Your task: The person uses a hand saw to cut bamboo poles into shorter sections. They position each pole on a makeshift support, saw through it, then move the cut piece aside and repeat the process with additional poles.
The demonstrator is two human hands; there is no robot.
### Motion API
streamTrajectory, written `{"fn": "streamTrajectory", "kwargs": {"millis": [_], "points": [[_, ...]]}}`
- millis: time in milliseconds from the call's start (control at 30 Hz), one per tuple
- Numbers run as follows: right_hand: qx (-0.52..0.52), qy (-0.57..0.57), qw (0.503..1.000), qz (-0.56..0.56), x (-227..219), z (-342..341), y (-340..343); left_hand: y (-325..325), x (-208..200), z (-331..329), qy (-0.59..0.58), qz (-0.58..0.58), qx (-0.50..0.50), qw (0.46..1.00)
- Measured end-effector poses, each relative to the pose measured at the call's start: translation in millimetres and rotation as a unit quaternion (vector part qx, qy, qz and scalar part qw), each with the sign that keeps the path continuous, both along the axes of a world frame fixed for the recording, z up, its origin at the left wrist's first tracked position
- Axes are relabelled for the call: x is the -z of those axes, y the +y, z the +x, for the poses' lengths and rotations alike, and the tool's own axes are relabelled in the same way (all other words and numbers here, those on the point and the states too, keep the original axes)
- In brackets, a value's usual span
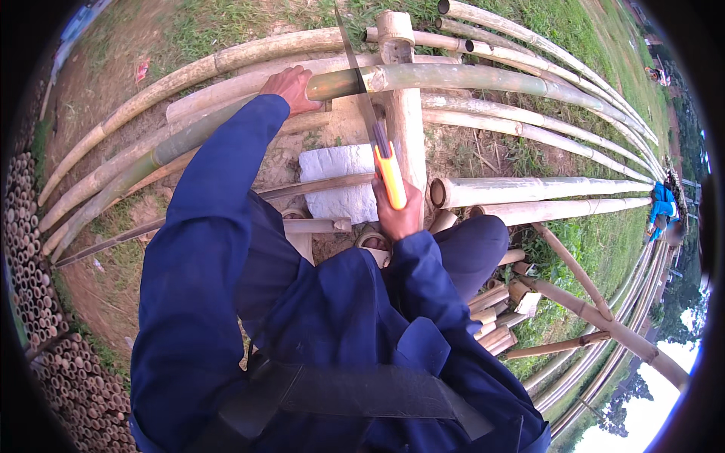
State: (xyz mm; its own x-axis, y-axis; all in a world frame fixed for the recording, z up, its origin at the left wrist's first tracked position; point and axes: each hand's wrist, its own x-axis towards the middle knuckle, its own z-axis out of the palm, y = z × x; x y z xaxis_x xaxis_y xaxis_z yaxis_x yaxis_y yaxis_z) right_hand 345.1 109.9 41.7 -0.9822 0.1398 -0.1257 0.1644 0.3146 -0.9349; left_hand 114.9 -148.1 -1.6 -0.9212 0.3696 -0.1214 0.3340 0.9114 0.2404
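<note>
My left hand (288,87) is wrapped over a greenish bamboo pole (468,77) that runs crosswise in front of me. My right hand (402,214) grips the orange-yellow handle of a handsaw (390,178). The long dark blade points away from me and lies across the bamboo pole, just right of my left hand. From this angle I cannot tell how deep the teeth sit. Close to the blade, the pole passes over a pale upright-looking bamboo post (408,143).
A whitish block (338,174) lies near my feet. Long bamboo poles (544,190) stretch to the right, with short cut pieces (495,317) below them. Stacked bamboo (75,385) fills the lower left. A person in blue (664,205) is far off at the right.
</note>
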Motion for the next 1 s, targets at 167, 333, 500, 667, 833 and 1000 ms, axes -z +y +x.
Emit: {"fn": "streamTrajectory", "kwargs": {"millis": [167, 333, 500, 667, 833, 1000], "points": [[-0.007, 0.021, 1.000, -0.003, 1, -2, -6, -4, 5, 10, 0.022, 0.005, -0.004, 1.000], [0.026, 0.011, 0.999, 0.015, -32, 108, 14, 2, -7, 2, 0.010, -0.014, -0.001, 1.000], [-0.001, 0.073, 0.997, -0.020, 15, -57, -17, 0, -6, -1, 0.005, -0.015, 0.003, 1.000], [0.002, -0.023, 1.000, 0.005, -12, 53, 6, -5, -3, 3, -0.005, -0.001, -0.013, 1.000], [0.042, -0.017, 0.998, -0.038, -20, 97, 10, 0, -4, 5, -0.006, -0.019, -0.012, 1.000], [-0.029, 0.057, 0.998, -0.018, 20, -56, -15, 2, -12, 1, -0.004, -0.012, -0.007, 1.000]]}}
